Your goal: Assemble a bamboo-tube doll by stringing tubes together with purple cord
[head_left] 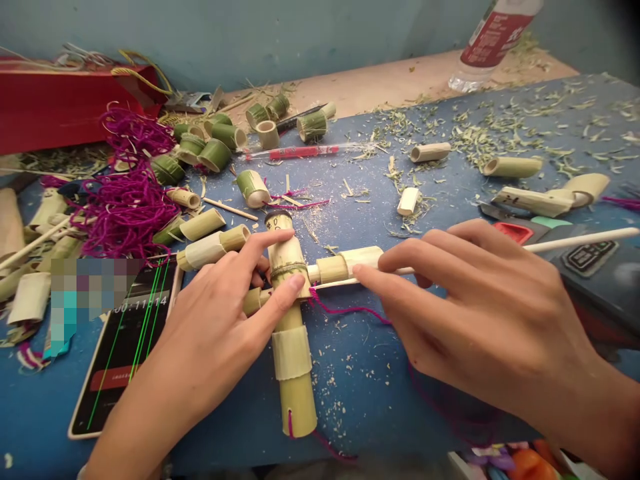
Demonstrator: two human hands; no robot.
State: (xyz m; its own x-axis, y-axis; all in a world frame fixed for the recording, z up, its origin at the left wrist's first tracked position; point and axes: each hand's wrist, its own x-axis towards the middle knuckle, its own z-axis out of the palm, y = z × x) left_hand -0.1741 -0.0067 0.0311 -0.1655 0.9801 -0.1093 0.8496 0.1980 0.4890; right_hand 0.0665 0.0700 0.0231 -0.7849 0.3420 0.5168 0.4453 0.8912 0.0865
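Observation:
A jointed bamboo figure (294, 393) with a face drawn on its top piece lies on the blue tabletop. My left hand (215, 327) grips its upper body, thumb on the front and index finger against the top piece. Short bamboo tubes stick out on both sides as arms. At the right arm tube (363, 259), my right hand (480, 313) rests its fingertips, closed on a thin pale stick (585, 239) running beneath the fingers toward the figure. My right thumb is not clearly visible. Purple string (345, 309) trails from the figure's side and lower end.
A phone (150, 327) showing a timer lies left, near tangled purple yarn (127, 207) and cut bamboo tubes (216, 155). A dark power tool (590, 273) sits right. Behind stand a red bag (60, 107) and bottle (493, 40). Shavings cover the tabletop's far right.

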